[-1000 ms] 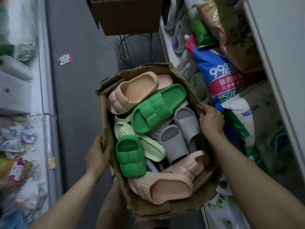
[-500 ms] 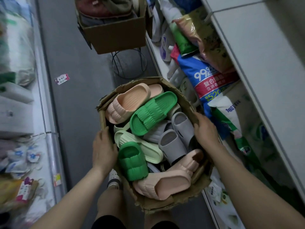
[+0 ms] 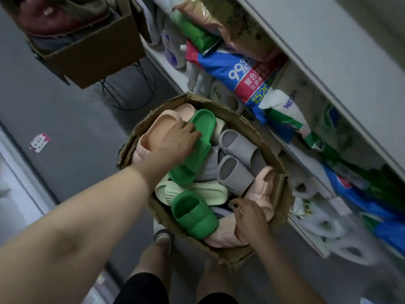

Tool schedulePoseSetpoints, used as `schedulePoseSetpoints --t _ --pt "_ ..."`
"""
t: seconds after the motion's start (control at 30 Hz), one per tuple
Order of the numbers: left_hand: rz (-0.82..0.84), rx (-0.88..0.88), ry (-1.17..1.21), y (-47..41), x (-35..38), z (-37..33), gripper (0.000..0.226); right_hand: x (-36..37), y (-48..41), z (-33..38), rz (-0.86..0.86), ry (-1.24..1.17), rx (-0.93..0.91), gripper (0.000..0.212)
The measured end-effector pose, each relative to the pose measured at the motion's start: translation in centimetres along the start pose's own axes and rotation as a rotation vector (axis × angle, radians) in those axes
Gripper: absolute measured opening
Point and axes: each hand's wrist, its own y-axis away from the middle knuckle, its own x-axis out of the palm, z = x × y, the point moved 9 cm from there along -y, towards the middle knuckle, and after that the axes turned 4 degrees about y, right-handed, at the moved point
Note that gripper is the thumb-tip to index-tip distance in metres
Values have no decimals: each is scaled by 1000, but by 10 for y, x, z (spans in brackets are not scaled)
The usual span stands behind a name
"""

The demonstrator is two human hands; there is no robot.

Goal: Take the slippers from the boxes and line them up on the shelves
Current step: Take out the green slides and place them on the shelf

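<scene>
Green slipper, clasped by fingers of our left hand, should lift clear of the peach slipper beside them; right hand hold unclear.

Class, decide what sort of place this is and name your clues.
Probably a small shop's aisle: white shelves stacked with printed bags of goods, plus a cardboard box full of new slippers.
</scene>
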Motion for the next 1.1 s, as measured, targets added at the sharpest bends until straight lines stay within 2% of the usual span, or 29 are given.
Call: schedulePoseSetpoints --t 0.03,0.17,0.33,0.43,0.53,0.63,0.73,0.87,0.97,1.03,1.1 --pt "-4 55 -2 2 -2 -2 43 10 7 2 5 -5 14 29" --pt "-148 175 245 35 -19 -2 27 35 26 16 89 -55 117 33" --pt "-362 111 359 97 -49 19 36 59 37 36 272 -133 315 41" --pt "-312 51 342 120 -36 41 43 69 32 39 244 -266 421 41" --pt "-242 54 380 140 -20 53 43 72 25 33 210 -420 545 55" --pt "-266 47 409 155 -18 57 42 62 19 44 189 -747 616 61" --pt "-327 -49 452 159 -32 64 43 27 10 52 84 -896 621 58" --pt "-423 -219 608 160 -59 79 40 -35 2 60 -27 -906 531 44" --pt "-451 -182 595 153 -71 75 44 -78 -5 67 -114 -822 389 36" --pt "-388 -117 520 142 -64 64 47 -98 -11 71 -159 -728 290 37" --pt "-316 -47 417 127 -53 49 48 -110 -18 73 -184 -509 200 39"
